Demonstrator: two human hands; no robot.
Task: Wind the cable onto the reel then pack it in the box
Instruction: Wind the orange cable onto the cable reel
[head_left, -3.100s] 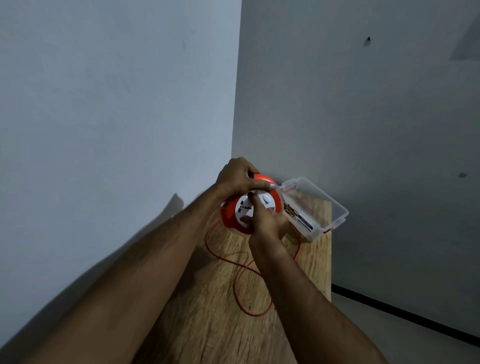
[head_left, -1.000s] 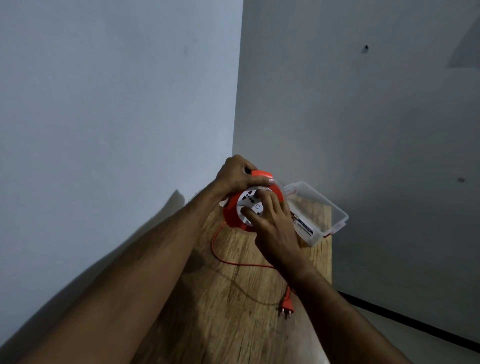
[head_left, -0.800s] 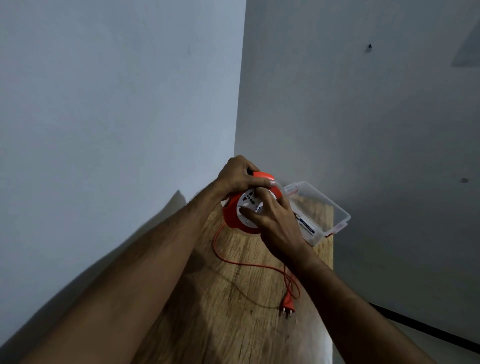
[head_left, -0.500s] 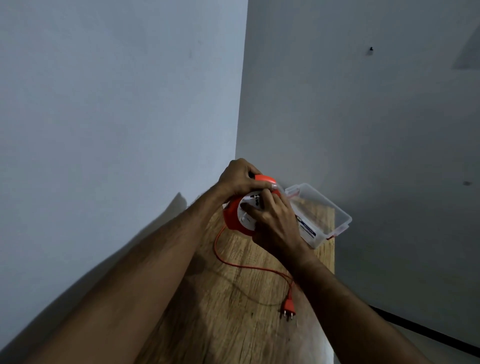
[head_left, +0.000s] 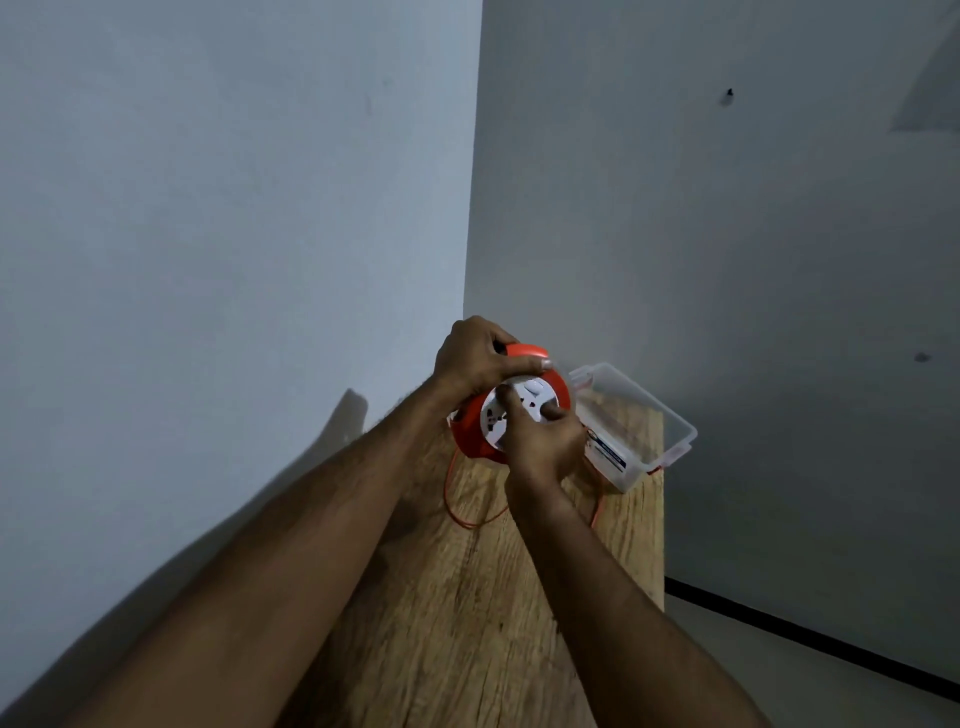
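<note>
Near the centre of the frame, the person is holding an orange cable reel (head_left: 470, 428) with a white socket face (head_left: 511, 413) above the far end of a wooden worktop (head_left: 467, 597). The left hand (head_left: 475, 358) is wrapping over the top of the reel, its grip curled round the orange handle (head_left: 524, 351) with the thumb lying along the front edge. The right hand (head_left: 545, 441) is sitting against the lower right of the socket face, its fingers curled in and pinching at the white disc; exactly what part they are pinching cannot be told.

A thin orange cable (head_left: 457, 512) is hanging from the bottom of the reel, looping down onto the worktop just below and left of the right wrist. Another short stretch is showing to the right of the wrist, near the box; the rest is hidden behind the forearm.

A clear plastic box (head_left: 670, 431) with red latches is lying open just right of the reel, at the far right corner of the worktop, with a printed label on its near wall. The reel is outside the box, beside its left end.

Pale grey walls are meeting in a corner behind the worktop, and a dark strip is running along the floor at lower right.
</note>
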